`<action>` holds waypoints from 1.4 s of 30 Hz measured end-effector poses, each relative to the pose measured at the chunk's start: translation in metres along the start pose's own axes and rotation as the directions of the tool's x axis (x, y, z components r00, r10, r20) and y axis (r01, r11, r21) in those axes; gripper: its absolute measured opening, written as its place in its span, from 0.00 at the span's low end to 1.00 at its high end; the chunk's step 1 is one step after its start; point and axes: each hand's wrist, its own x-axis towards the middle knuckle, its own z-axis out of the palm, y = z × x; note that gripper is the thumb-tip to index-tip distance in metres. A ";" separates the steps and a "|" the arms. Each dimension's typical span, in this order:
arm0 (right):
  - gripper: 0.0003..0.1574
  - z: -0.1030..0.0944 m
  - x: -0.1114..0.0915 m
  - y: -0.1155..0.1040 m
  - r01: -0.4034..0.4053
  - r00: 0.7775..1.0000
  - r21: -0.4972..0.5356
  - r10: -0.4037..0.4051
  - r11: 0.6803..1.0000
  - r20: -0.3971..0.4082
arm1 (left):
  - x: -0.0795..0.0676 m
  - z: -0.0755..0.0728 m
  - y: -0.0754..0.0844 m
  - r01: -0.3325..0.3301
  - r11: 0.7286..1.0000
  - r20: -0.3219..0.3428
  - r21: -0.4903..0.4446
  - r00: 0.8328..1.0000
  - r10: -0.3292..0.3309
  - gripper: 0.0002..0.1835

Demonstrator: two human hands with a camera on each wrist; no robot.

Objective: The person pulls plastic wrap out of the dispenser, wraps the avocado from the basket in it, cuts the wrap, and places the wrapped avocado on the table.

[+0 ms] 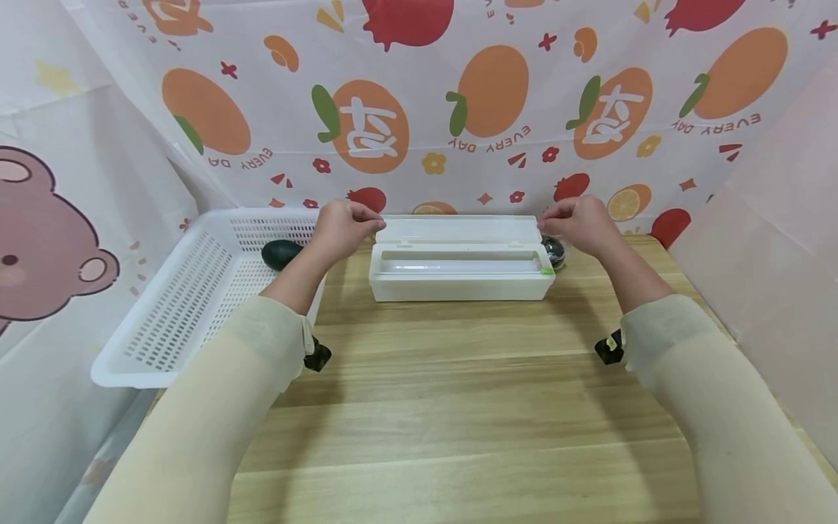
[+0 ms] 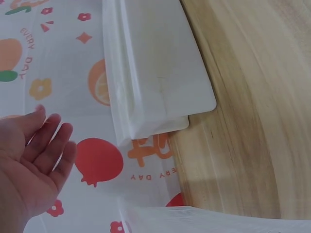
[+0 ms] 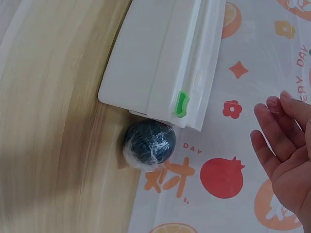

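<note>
The white cling film dispenser (image 1: pixel 461 286) stands at the back of the table with its lid (image 1: pixel 458 229) raised and a pale roll (image 1: pixel 458 266) inside. A green slider (image 3: pixel 182 104) sits at its right end. My left hand (image 1: pixel 345 229) is beyond the dispenser's left end, thumb and index fingertips together. At the opposite end, my right hand (image 1: pixel 579 222) pinches in the same way. The clear film between them hardly shows. In the wrist views, both the left hand (image 2: pixel 36 160) and the right hand (image 3: pixel 286 155) are apart from the dispenser, other fingers loosely bent.
Left of the dispenser is a white perforated basket (image 1: pixel 114 370) holding a dark green oval item (image 1: pixel 281 254). Close against the dispenser's right end lies a dark round item wrapped in clear film (image 3: pixel 148 144). Printed cloth (image 1: pixel 425 94) hangs behind the wooden table (image 1: pixel 458 407).
</note>
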 end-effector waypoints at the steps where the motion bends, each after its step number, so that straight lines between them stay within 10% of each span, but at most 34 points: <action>1: 0.17 -0.001 0.000 0.000 -0.005 1.000 0.010 0.005 1.000 0.003 | 0.000 -0.001 0.000 0.002 1.000 0.001 -0.014 1.000 -0.002 0.11; 9: 0.17 -0.006 0.001 -0.007 -0.028 0.999 0.026 0.029 0.999 -0.024 | 0.002 -0.006 0.006 0.019 0.987 0.019 -0.162 1.000 -0.016 0.14; 42: 0.22 -0.024 0.001 -0.027 -0.006 0.990 0.162 0.029 0.987 -0.135 | 0.001 -0.029 0.032 0.021 0.975 -0.038 -0.221 0.999 -0.031 0.16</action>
